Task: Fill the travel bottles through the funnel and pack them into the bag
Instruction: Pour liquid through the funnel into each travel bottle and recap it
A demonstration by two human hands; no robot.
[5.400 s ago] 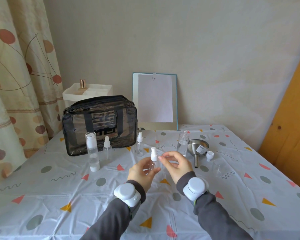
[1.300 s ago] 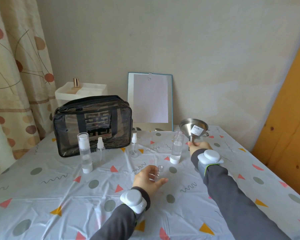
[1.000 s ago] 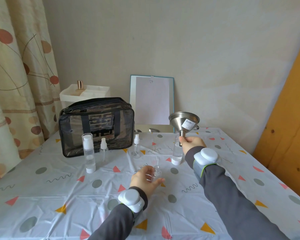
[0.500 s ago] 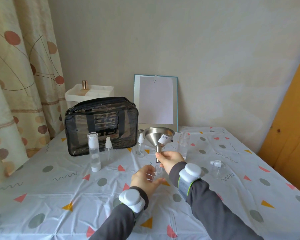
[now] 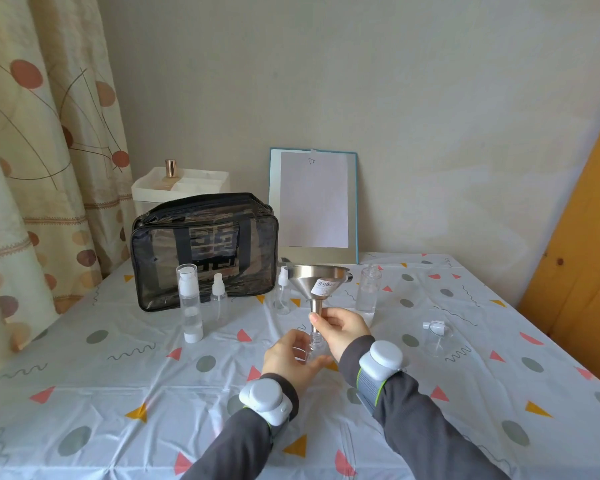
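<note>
Funnel (image 5: 317,284) seating is underway: right hand (image 5: 340,329) pinches its stem over the small bottle (image 5: 314,344) gripped by left hand (image 5: 290,358). Next, probably pouring, keeping both upright.

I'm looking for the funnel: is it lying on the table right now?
No, the right hand holds the funnel upright by its stem over the small bottle in the left hand.

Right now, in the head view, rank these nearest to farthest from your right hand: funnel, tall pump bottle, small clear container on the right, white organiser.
1. The funnel: stem pinched in the right hand.
2. The small clear container: on the table, right side.
3. The tall pump bottle: farther off, left.
4. The white organiser: at the back, behind the bag.
</note>
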